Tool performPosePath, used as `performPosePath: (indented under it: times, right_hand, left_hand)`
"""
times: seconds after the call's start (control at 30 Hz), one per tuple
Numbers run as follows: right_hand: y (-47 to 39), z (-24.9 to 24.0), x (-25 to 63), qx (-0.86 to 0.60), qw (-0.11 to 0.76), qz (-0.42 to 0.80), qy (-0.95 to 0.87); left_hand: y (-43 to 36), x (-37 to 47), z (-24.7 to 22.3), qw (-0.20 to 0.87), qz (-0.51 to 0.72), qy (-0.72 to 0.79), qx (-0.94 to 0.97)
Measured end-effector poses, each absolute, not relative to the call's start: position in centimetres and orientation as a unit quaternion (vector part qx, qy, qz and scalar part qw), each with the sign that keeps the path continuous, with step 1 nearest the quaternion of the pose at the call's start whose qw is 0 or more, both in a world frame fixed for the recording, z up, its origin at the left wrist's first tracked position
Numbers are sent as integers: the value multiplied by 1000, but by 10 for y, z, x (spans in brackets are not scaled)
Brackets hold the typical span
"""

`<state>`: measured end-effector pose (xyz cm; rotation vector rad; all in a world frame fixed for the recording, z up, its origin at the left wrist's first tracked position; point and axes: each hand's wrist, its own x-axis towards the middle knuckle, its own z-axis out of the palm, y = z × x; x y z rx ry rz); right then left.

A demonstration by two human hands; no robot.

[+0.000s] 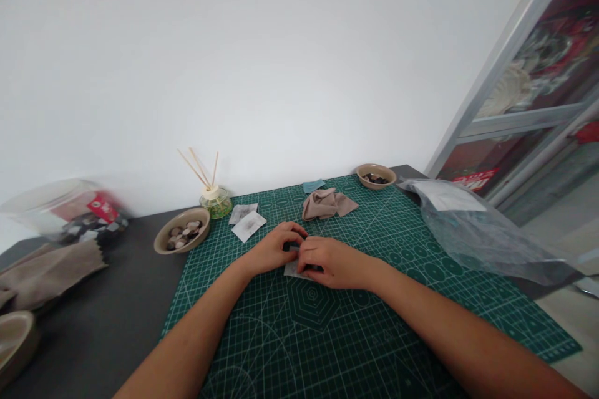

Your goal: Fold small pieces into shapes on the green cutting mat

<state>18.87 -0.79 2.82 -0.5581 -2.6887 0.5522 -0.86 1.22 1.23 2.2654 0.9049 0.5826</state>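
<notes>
My left hand (274, 248) and my right hand (333, 262) meet over the middle of the green cutting mat (262, 318). Their bent fingers close in on a small flat white packet (291, 271), whose near edge shows below the fingertips. Most of that packet is hidden by the fingers, along with something dark between them. Beyond my left hand lie two similar white packets with greyish patches, the nearer packet (249, 225) partly over the farther packet (238, 211). A crumpled beige cloth (325, 204) rests behind my hands.
Left of the mat stand a beige bowl (161, 242) of dark and pale pieces, a reed diffuser (216, 201), a clear tub (42, 206) and a grey-brown cloth (56, 271). Another bowl (388, 173), a blue scrap (312, 186) and a clear plastic bag (468, 237) sit behind and right.
</notes>
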Motion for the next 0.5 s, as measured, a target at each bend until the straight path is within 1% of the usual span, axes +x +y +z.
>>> performPosePath:
  times: [0.2, 0.37, 0.5]
  right_hand:
    - [-6, 29, 192, -231, 192, 202, -932]
    - [-8, 27, 188, -196, 184, 211, -940]
    - [-6, 27, 191, -216, 198, 204, -934]
  left_hand:
    - [11, -8, 14, 315, 220, 341, 858]
    - [11, -7, 16, 314, 221, 342, 858]
    - [11, -8, 16, 314, 217, 340, 859]
